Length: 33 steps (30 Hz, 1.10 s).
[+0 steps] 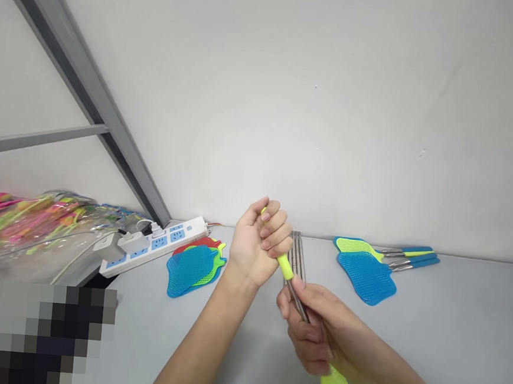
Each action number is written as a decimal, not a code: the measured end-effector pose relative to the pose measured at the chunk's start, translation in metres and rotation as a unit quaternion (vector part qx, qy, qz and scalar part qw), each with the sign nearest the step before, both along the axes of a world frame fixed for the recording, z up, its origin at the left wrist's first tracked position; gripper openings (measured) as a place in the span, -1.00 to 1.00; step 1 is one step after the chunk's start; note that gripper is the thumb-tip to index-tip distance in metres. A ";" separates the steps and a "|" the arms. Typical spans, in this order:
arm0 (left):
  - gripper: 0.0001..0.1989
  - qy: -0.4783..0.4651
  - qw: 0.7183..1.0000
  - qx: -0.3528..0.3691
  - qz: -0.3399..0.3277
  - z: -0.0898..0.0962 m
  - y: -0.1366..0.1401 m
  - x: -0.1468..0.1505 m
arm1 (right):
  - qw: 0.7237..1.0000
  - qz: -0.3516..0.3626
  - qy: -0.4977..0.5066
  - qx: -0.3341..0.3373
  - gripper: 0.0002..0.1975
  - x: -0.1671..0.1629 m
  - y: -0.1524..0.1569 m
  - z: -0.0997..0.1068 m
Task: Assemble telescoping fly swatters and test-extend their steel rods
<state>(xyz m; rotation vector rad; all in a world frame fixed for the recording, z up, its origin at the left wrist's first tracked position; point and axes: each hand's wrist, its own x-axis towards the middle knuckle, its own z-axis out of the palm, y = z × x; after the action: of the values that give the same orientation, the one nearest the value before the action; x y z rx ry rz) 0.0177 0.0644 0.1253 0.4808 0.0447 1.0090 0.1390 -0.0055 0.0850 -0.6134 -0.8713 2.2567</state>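
Observation:
My left hand [259, 242] is closed around the yellow-green handle of a fly swatter [285, 267]. Just below it, my right hand [317, 327] grips the swatter's metal rod. The yellow-green swatter head hangs beneath my right hand, partly cut off by the bottom of the view. Several bare metal rods [297, 251] lie on the table behind my hands, partly hidden by them. To the left is a pile of loose blue, green and red swatter heads [192, 270]. Over on the right lie several fly swatters [367, 277] with heads, metal rods and handles, blue and yellow-green.
A white power strip [159, 243] with plugs and cables lies at the table's left edge. Beyond it are clear plastic bags [50, 223] of colourful items. A grey metal frame [90, 102] slants along the left, and a pale wall [315, 120] backs the grey table [449, 337].

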 end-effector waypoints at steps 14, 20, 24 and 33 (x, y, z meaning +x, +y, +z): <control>-0.70 0.019 0.995 0.031 0.090 0.020 -0.002 -0.029 | 0.920 0.088 -0.285 0.255 -0.68 0.009 -0.003 0.012; -0.72 -0.013 0.989 0.032 0.145 0.019 0.005 -0.043 | 0.886 0.036 -0.365 0.283 -0.60 0.005 -0.011 0.006; -0.71 -0.027 0.989 0.029 0.142 0.017 0.004 -0.034 | 0.907 0.008 -0.343 0.246 -0.55 -0.004 -0.020 0.012; -0.69 -0.058 0.982 0.026 0.176 0.013 -0.002 -0.021 | 0.910 -0.086 -0.326 0.241 -0.45 -0.010 -0.022 0.011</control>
<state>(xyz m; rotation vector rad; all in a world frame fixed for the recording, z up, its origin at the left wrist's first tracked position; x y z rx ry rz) -0.0031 0.0628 0.1378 0.4691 -0.0007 1.3877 0.1294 -0.0273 0.0955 -1.1712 -1.5616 1.5775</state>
